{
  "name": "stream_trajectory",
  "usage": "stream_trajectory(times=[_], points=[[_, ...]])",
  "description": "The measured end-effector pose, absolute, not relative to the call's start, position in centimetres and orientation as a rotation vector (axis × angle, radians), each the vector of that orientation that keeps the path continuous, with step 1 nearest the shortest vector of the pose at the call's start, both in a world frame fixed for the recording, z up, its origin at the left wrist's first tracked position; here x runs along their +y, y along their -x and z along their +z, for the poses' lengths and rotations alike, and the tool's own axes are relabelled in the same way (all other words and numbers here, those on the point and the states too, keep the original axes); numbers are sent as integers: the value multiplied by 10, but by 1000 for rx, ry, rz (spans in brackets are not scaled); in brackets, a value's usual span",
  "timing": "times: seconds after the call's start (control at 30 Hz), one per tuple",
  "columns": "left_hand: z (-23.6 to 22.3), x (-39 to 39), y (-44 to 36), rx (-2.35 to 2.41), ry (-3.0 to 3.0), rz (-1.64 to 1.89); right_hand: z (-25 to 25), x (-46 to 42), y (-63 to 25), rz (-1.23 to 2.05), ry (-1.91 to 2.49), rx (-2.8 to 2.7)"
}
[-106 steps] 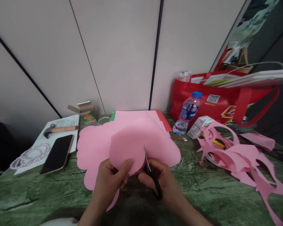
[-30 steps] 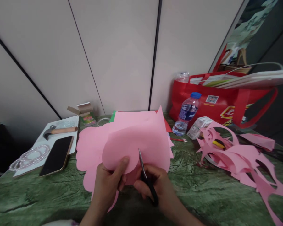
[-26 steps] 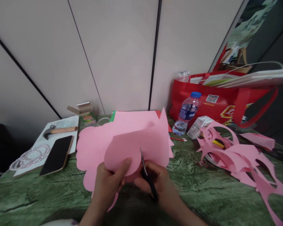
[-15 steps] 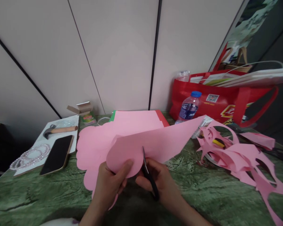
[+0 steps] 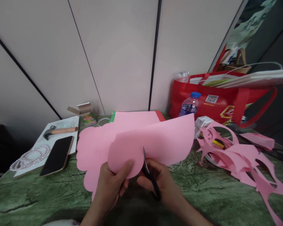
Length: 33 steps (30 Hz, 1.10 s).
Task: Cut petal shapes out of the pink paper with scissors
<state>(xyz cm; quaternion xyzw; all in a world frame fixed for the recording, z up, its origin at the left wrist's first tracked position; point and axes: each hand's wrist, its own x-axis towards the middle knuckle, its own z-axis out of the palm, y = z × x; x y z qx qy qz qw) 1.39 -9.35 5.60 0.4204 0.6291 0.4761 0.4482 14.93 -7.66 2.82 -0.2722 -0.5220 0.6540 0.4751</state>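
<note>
My left hand (image 5: pixel 114 180) pinches the rounded near end of a pink paper sheet (image 5: pixel 165 138), thumb on top. Black-handled scissors (image 5: pixel 151 179) are in my right hand (image 5: pixel 161 180), their blades pointing away from me into the paper beside the rounded part. The sheet's other end bends up toward the right. Under and behind it lie pink papers with scalloped edges (image 5: pixel 91 147). My right fingers are partly hidden by the sheet and the scissor handles.
On the left are a phone (image 5: pixel 58 155), a hammer (image 5: pixel 61 130), strings of beads (image 5: pixel 31 157) and a small open box (image 5: pixel 87 114). Pink paper scraps (image 5: pixel 240 157) pile up at the right. Behind them stand a blue-capped bottle (image 5: pixel 190 105) and a red bag (image 5: pixel 202 97).
The sheet has turned, its right end swinging left and showing a curved edge where a pointed corner stuck out. Both hands stay nearly in place.
</note>
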Motion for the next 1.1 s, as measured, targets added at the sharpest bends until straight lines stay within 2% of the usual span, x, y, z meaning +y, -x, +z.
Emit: stream_trajectory(times=[1.1], points=[[59,-94,-16,1506,-927,1303,30,-77,-150,1640,750,-1276]])
